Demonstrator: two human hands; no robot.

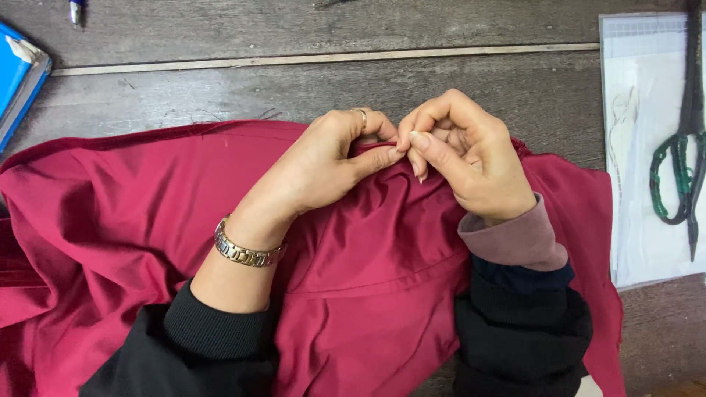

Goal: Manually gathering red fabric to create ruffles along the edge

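Note:
A large piece of dark red cloth [132, 213] lies spread over the wooden table [309, 81]. My left hand [323, 165], with a ring and a metal wristwatch [246, 251], pinches a fold of the cloth at its far edge. My right hand [463, 158] meets it there, fingertips pressed together on the same fold. Whether a needle is between the fingers, I cannot tell. Both forearms rest on the cloth in dark sleeves.
Scissors with green-wrapped handles [684, 162] lie on a clear plastic sheet over white paper [636, 147] at the right. A blue box [18, 73] sits at the top left corner, a pen tip [76, 11] beyond it.

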